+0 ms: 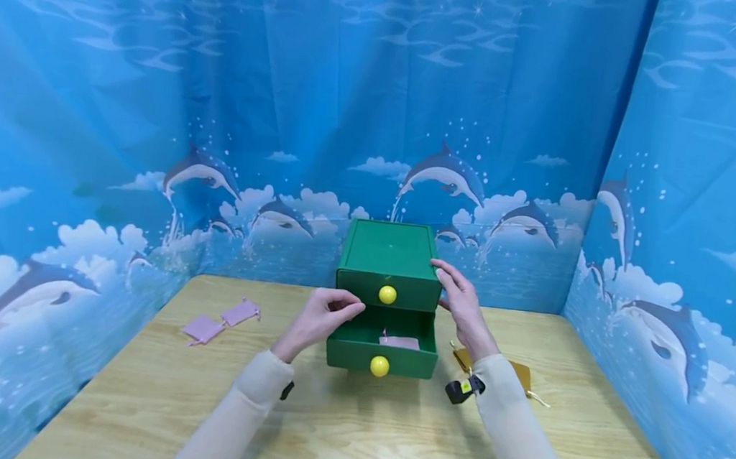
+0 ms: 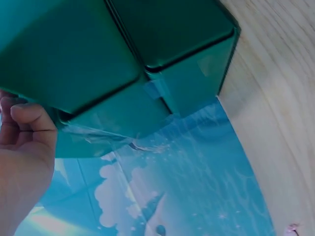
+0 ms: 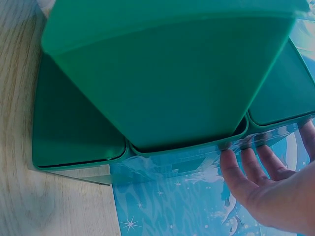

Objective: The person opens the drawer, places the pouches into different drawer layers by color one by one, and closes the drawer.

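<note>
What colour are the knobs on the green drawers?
Both knobs are plain yellow, seen best in the head view.

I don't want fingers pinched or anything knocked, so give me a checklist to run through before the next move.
1. Middle drawer pulled out: ok, its front stands forward of the top drawer.
2. Pink pouch inside the middle drawer: ok.
3. Green cabinet steadied: ok, the right hand has its fingers against the cabinet's right side.
4. Left hand clear of the middle drawer: not ok, it is close by the drawer's left side; contact is unclear.
5. Two loose pink pouches out of the way: ok, they lie off to the left.
6. Number of ochre pouches: cannot tell, the right sleeve covers part of that spot.
</note>
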